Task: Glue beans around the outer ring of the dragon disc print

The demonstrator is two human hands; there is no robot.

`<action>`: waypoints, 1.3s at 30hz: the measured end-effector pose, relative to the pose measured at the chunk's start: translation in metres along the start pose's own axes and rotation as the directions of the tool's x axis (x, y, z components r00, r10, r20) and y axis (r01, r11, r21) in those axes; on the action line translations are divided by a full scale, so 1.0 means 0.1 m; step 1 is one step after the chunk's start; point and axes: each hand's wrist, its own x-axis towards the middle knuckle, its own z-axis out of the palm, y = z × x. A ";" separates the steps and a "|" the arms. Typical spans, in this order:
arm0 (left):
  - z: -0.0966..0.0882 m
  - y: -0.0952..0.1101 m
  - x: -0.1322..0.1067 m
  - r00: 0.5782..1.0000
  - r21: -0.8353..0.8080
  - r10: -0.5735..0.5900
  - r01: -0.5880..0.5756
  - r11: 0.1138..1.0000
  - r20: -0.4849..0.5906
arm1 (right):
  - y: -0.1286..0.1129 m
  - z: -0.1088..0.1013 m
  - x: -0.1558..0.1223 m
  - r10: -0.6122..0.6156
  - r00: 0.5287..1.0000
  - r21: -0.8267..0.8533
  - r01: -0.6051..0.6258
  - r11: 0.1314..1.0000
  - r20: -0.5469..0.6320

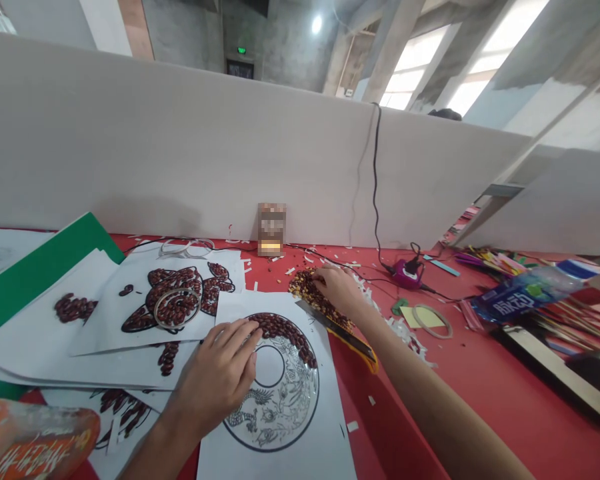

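A white paper (275, 461) printed with a round plate design lies in front of me. Dark red beans (285, 332) fill part of the design's upper rim. My left hand (225, 365) rests on the left side of this sheet, fingers stretched out, their tips at the bean border. Beyond the sheet's top right corner, my right hand (339, 288) reaches into a heap of mixed red and yellow beans or kernels (305, 285). Its fingers are bent together at the heap; whatever they pinch is hidden. A yellow utility knife (347, 337) lies across the heap's near side, blade toward the sheet.
Bean-covered sheets (145, 333) overlap at left beside a green board (93, 233). An orange package (35, 440) occupies the near left corner. A phone-like object (272, 230) leans on the white partition (205, 153). Rightward are a purple power adapter (409, 272), tape ring (433, 321) and bottle (535, 290).
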 end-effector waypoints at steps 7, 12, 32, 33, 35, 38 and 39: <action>-0.04 -0.02 0.01 0.999 -0.007 -0.001 0.001 1.000 -0.038 | 0.10 -0.03 0.19 -0.012 0.998 0.048 0.009 0.999 0.058; -0.03 -0.02 0.01 0.999 -0.002 -0.001 0.001 1.000 -0.053 | -0.07 -0.14 -0.10 0.010 0.999 0.129 -0.006 0.992 -0.034; -0.03 -0.01 0.02 0.999 -0.008 -0.017 0.017 1.000 -0.035 | -1.05 0.12 -1.10 -0.122 0.980 0.232 0.157 0.960 -0.160; -0.03 -0.01 0.02 0.999 -0.008 -0.019 0.019 1.000 -0.032 | -1.06 0.12 -1.14 -0.150 0.972 0.199 0.185 0.962 -0.179; -0.04 -0.01 0.02 1.000 -0.011 -0.020 0.020 1.000 -0.020 | -1.07 0.12 -1.23 -0.218 0.955 0.118 0.245 0.962 -0.202; -0.04 -0.01 0.03 1.000 -0.017 -0.016 0.016 1.000 -0.021 | -1.08 0.13 -1.31 -0.268 0.944 0.007 0.275 0.962 -0.192; -0.03 -0.01 0.03 1.000 -0.018 -0.015 0.014 1.000 -0.027 | -1.08 0.13 -1.32 -0.273 0.945 -0.020 0.274 0.961 -0.182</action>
